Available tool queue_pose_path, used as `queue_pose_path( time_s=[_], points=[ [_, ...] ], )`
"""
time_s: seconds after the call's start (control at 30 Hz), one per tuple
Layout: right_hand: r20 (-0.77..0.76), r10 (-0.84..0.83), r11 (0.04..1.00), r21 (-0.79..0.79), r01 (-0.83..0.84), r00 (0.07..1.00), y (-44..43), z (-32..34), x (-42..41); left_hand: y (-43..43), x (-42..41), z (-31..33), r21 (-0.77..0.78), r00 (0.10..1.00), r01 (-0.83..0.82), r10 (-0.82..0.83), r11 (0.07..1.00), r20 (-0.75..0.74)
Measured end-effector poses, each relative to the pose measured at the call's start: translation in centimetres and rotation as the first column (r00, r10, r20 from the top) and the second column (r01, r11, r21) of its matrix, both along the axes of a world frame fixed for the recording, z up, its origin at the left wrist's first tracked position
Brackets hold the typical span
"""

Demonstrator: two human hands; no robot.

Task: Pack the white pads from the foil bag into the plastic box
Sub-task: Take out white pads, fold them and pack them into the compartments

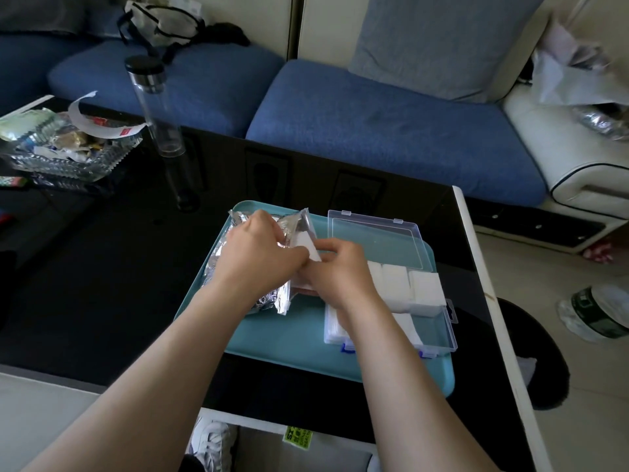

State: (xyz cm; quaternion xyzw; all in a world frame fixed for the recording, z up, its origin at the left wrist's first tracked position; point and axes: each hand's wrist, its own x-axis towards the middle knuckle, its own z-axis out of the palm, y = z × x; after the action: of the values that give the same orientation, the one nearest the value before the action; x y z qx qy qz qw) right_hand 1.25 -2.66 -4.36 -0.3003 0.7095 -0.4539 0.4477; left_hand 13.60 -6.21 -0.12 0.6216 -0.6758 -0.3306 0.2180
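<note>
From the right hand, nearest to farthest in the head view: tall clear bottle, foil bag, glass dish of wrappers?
1. foil bag, directly left of the right hand.
2. tall clear bottle, back left.
3. glass dish, far left edge.

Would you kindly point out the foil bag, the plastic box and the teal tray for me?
foil bag [272,299]: head view, crinkled lower corner nearest the camera.
plastic box [434,333]: head view, bare floor near its right front corner.
teal tray [289,338]: head view, bare surface in front of the bag.
</note>
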Motion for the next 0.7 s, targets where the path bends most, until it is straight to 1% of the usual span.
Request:
queue_pose_path(
  time_s=[0.03, 0.13, 0.2, 0.27, 0.33, 0.43, 0.53, 0.6, 0.7],
  points=[
    [0.013, 0.008, 1.000, 0.010, -0.008, 1.000, 0.1, 0.2, 0.1, -0.1, 0.1, -0.1, -0.015, 1.000, 0.003, -0.003, 1.000, 0.006],
    [-0.047, -0.008, 1.000, -0.009, 0.007, 0.999, 0.4, 0.7, 0.4, -0.3, 0.6, -0.1, -0.052, 1.000, -0.023, 0.022, 0.998, -0.022],
    [-0.131, -0.011, 0.999, -0.038, 0.006, 0.991, 0.2, 0.7, 0.5, -0.3, 0.7, 0.0, -0.054, 0.998, -0.053, 0.050, 0.997, -0.044],
    [-0.229, 0.032, 0.997, -0.065, -0.048, 0.973, 0.2, 0.8, 0.7, -0.3, 0.8, 0.0, -0.050, 0.997, -0.060, 0.057, 0.997, -0.053],
    [-0.292, 0.089, 0.990, -0.078, -0.116, 0.952, 0.2, 1.0, 1.0, -0.3, 0.9, 0.1, -0.038, 0.998, -0.023, 0.021, 0.999, -0.064],
    [-0.296, 0.109, 0.987, -0.080, -0.138, 0.949, 0.0, 0.9, 1.4, -0.4, 1.0, 0.0, -0.060, 0.997, 0.067, -0.068, 0.996, -0.029],
    [-0.270, 0.005, 0.992, -0.122, -0.040, 0.963, -0.2, 1.2, 1.2, -0.6, 1.0, -0.5, -0.061, 0.987, 0.155, -0.152, 0.986, 0.049],
    [-0.276, -0.036, 0.992, -0.124, 0.001, 0.960, -0.1, 1.4, 0.7, -0.7, 1.0, -0.7, -0.048, 0.983, 0.178, -0.175, 0.983, 0.054],
    [-0.258, -0.064, 0.990, -0.135, 0.029, 0.964, 0.1, 1.4, 0.0, -0.7, 1.1, -0.6, -0.056, 0.987, 0.161, -0.160, 0.985, 0.018]
  ],
)
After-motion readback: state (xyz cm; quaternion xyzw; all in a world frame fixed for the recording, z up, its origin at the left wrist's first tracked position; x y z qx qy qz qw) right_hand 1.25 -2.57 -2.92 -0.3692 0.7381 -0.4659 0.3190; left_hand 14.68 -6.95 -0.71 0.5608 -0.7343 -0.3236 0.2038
